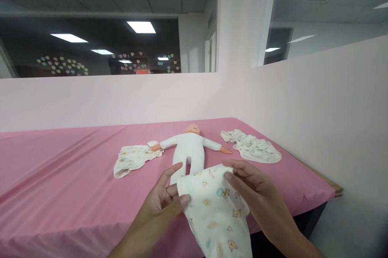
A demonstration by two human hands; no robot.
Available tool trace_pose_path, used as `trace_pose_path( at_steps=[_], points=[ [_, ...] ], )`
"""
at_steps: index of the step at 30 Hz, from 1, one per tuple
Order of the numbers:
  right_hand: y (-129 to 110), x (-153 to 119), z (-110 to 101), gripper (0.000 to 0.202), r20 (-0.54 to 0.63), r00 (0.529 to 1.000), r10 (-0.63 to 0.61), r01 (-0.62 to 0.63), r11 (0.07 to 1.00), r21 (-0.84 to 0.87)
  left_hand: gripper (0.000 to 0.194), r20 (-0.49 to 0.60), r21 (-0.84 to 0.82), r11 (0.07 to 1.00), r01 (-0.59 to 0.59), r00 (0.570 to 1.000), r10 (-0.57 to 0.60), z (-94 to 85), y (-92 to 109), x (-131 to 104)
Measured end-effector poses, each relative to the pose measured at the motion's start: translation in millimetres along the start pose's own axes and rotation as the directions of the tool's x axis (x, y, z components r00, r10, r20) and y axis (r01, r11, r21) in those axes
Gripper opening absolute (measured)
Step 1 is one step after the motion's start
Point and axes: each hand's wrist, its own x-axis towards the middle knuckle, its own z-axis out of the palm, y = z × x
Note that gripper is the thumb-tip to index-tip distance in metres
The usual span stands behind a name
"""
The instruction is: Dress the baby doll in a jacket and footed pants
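"Gripping what, those 2 hands?"

"1 printed garment (216,213), between them. The left hand (157,205) pinches its left edge, thumb in front; the right hand (262,193) pinches the upper right corner."

"Which way does it hang?"

"Long axis down from the fingers, toward the view's lower edge."

"And the doll (189,145)?"

"Just beyond, lying on the pink cloth (75,169), legs pointing back at the hands. The left is nearer them."

"Containers?"

"I can't spot 1. Patterned fabric (131,159) lies left, patterned clothes (259,149) right."
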Motion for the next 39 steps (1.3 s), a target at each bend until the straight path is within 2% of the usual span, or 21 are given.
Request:
trace_pose_path(
  at_steps=[3, 6, 8, 11, 14, 16, 20, 22, 24, 29, 35, 39],
  points=[
    [0, -1, -4, 0.027, -0.060, 0.977, -0.204, 0.189, 0.964, -0.187, 0.064, -0.137, 0.201, 0.972, -0.124, 0.979, 0.153, -2.4, 2, -2],
    [-1, -1, -5, 0.021, -0.073, 0.940, -0.334, 0.316, 0.930, -0.186, 0.048, -0.202, 0.356, 0.898, -0.258, 0.917, 0.344, -6.1, 9, 0],
    [-4, -1, -4, 0.022, -0.029, 0.950, -0.312, 0.306, 0.944, -0.126, 0.045, -0.177, 0.357, 0.875, -0.327, 0.896, 0.407, -8.1, 15, 3],
    [-8, 0, -2, 0.027, 0.031, 0.975, -0.221, 0.221, 0.975, -0.005, 0.049, -0.171, 0.271, 0.877, -0.397, 0.877, 0.450, -10.2, 21, 9],
    [-11, 0, 1, 0.027, 0.083, 0.982, -0.167, 0.160, 0.984, 0.084, 0.055, -0.200, 0.197, 0.887, -0.417, 0.869, 0.453, -11.4, 22, 14],
    [-10, 0, 1, 0.027, 0.134, 0.983, -0.128, 0.115, 0.988, 0.104, 0.056, -0.222, 0.205, 0.886, -0.416, 0.862, 0.456, -11.3, 22, 16],
    [-3, -2, 2, 0.038, 0.305, 0.946, -0.108, 0.071, 0.989, 0.132, 0.052, -0.289, 0.303, 0.856, -0.418, 0.816, 0.500, -6.1, 23, 14],
    [1, -4, 4, 0.049, 0.389, 0.913, -0.125, 0.063, 0.984, 0.168, 0.050, -0.310, 0.326, 0.854, -0.406, 0.807, 0.502, -1.8, 24, 13],
    [5, -6, 6, 0.051, 0.430, 0.894, -0.129, 0.052, 0.981, 0.185, 0.048, -0.317, 0.348, 0.853, -0.389, 0.808, 0.497, 1.4, 25, 11],
    [7, -4, 6, 0.038, 0.439, 0.891, -0.119, 0.059, 0.987, 0.148, 0.039, -0.292, 0.420, 0.829, -0.369, 0.810, 0.508, -0.1, 23, 10],
    [2, -4, 4, 0.038, 0.398, 0.917, -0.014, -0.050, 0.987, 0.151, 0.029, -0.387, 0.443, 0.818, -0.367, 0.744, 0.544, 1.2, 20, 8],
    [1, -3, 7, 0.026, 0.331, 0.944, 0.004, -0.041, 0.994, 0.102, 0.033, -0.408, 0.480, 0.802, -0.355, 0.719, 0.563, 1.3, 14, 8]
  ],
)
